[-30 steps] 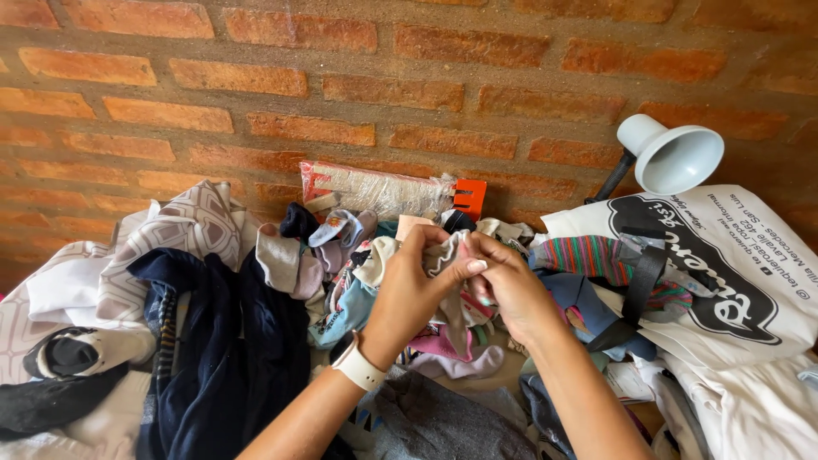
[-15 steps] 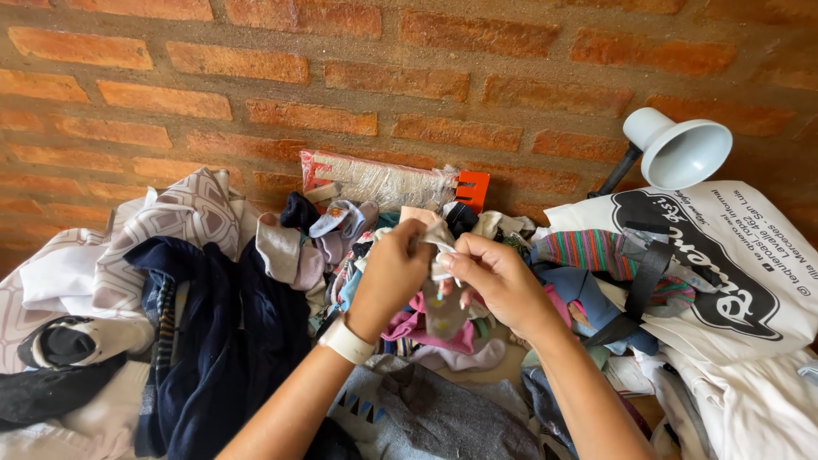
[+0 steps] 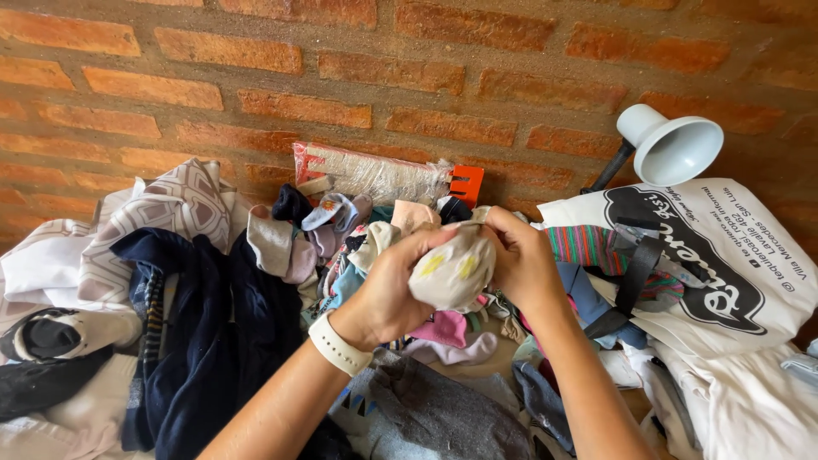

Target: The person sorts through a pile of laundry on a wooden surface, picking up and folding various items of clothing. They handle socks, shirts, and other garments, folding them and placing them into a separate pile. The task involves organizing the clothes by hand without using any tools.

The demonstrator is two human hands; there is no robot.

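A balled pale sock (image 3: 452, 271) is clasped between the left hand (image 3: 388, 294) and right hand (image 3: 524, 260), both grips closed around it, above the clothes pile (image 3: 426, 400).

Two bare forearms enter frame from 6 o'clock, no sleeves visible on either. Left hand (image 3: 388, 290): wrist carries a pale cream-white band (image 3: 339, 343), smooth and rubbery-looking, lying snug and slightly diagonal across the wrist; looks like a watch strap, face not in view. Right hand (image 3: 524, 264): no band on the wrist, and no ring seen. Fingernails too small to judge. No gloves. No other clothing of the person shows anywhere in frame.
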